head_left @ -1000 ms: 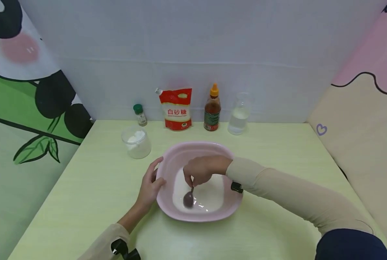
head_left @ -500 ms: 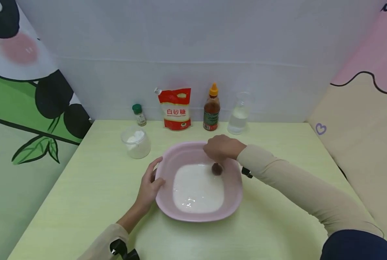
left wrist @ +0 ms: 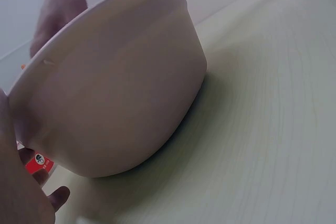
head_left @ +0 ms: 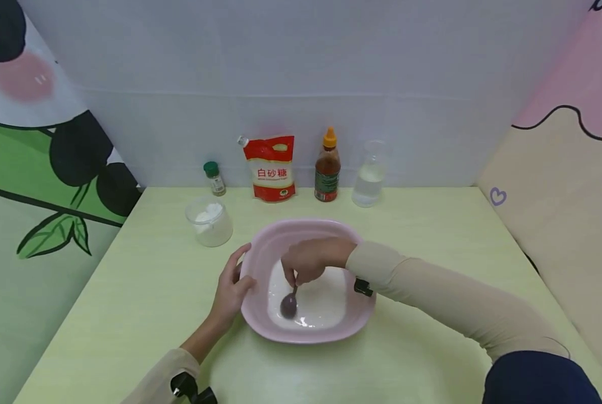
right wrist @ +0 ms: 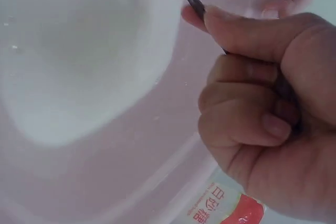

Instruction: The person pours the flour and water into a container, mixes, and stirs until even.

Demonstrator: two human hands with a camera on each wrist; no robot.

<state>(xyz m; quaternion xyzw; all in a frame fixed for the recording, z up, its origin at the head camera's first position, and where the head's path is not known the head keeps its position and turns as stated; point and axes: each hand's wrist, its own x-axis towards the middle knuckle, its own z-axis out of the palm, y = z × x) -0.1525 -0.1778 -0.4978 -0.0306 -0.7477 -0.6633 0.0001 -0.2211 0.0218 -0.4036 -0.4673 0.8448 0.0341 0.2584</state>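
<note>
A pink plastic basin [head_left: 358,314] stands on the table with a white liquid [head_left: 326,303] in it. At its left side my left hand [head_left: 230,289] holds the rim; the left wrist view shows some of its fingers [left wrist: 59,198] beside the basin's outer wall [left wrist: 121,87]. Over the basin, my right hand [head_left: 308,261] grips the handle of a metal spoon [head_left: 289,306], its fingers curled round it in the right wrist view. The spoon's bowl is at the left part of the liquid, pointing down toward me. How deep it dips I cannot tell.
Behind the basin stand a small green-capped jar [head_left: 215,178], a red sugar pouch [head_left: 270,168], an orange-capped sauce bottle [head_left: 328,165] and a glass bottle [head_left: 370,177] of cloudy liquid. A clear jar [head_left: 210,224] of white powder is left of the basin.
My right hand swept the spoon from the left of the basin to its back right, then back to the left. My left hand stays at the rim.
</note>
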